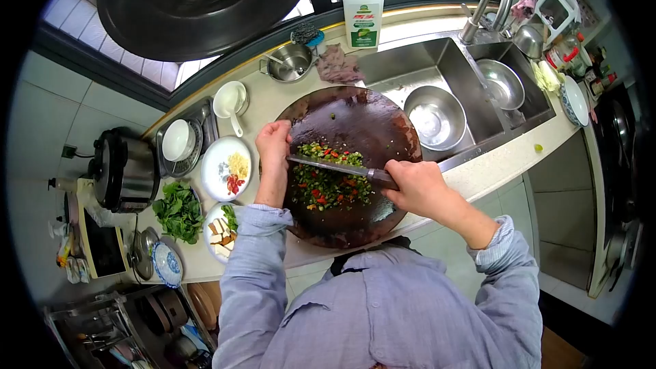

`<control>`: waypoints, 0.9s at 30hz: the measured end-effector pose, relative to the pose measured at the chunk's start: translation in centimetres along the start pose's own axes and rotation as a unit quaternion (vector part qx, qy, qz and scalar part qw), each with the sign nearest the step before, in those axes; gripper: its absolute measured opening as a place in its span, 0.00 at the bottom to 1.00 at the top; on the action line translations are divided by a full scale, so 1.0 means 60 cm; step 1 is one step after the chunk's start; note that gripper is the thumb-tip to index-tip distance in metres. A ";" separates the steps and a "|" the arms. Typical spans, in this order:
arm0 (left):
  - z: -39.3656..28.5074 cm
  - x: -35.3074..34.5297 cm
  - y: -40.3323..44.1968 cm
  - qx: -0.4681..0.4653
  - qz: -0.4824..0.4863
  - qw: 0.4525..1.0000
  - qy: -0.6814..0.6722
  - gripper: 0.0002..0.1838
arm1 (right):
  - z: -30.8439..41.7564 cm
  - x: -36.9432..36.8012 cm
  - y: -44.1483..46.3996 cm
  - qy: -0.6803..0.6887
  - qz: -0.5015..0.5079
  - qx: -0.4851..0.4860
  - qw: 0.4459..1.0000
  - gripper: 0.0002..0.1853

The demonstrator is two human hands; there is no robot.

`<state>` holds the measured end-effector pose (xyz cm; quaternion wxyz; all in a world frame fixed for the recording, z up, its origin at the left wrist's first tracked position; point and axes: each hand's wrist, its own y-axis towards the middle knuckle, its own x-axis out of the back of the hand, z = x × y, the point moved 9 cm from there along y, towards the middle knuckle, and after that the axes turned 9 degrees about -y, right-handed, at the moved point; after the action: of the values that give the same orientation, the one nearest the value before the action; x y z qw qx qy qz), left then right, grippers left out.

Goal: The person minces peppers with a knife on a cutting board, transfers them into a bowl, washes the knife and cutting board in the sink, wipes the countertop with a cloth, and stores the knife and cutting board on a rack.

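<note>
Presumably for steadiness, a knife (335, 165) is gripped by the right hand (418, 188), its tip placed at the left hand (274, 142) (hold unclear).

One left hand (274, 147), one right hand (418, 186), one knife (338, 165) and one round chopping board (355, 113) are at the tabletop's (506, 156) near edge. Two metal bowls (435, 119) sit in two sink basins (447, 61), one apiece. Along the far edge stand one white bottle (362, 14) and one saucepan (294, 61). Toward the left edge: one cooker (133, 171), two white plates (213, 162), one heap of leafy greens (179, 212).
</note>
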<state>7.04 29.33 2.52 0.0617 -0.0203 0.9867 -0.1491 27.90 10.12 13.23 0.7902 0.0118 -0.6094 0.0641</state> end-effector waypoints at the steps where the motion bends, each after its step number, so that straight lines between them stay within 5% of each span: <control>1: 0.014 0.008 0.000 0.008 -0.011 1.000 0.010 0.05 | 0.006 -0.004 0.002 -0.016 0.009 0.006 1.000 0.16; 5: -0.006 0.001 -0.031 -0.147 -0.069 0.986 0.024 0.05 | -0.035 -0.075 -0.023 -0.015 -0.016 -0.015 1.000 0.17; 10: 0.025 -0.014 -0.003 0.062 0.061 0.993 -0.083 0.06 | -0.060 -0.032 -0.025 0.037 -0.011 -0.072 0.997 0.14; 15: 0.017 -0.060 0.028 -0.125 0.104 0.978 0.128 0.09 | -0.099 -0.069 -0.115 0.230 -0.067 -0.176 0.955 0.09; 17: -0.007 -0.129 0.008 -0.347 0.128 0.892 0.260 0.10 | -0.114 -0.115 -0.143 0.422 -0.007 -0.293 0.858 0.07; 19: -0.015 -0.187 -0.013 -0.405 0.139 0.842 0.328 0.10 | -0.115 -0.152 -0.168 0.539 0.019 -0.358 0.763 0.07; 23: 0.007 -0.217 -0.005 -0.337 0.172 0.819 0.431 0.06 | -0.109 -0.218 -0.203 0.623 0.023 -0.400 0.672 0.06; 27: -0.024 -0.159 -0.084 -0.265 0.212 0.871 0.356 0.06 | -0.068 -0.253 -0.196 0.685 0.031 -0.388 0.616 0.06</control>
<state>16.41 25.51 6.51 -0.2715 0.2283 0.9248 0.1373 29.38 -2.45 -1.74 0.9065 -0.3625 0.1409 -0.1642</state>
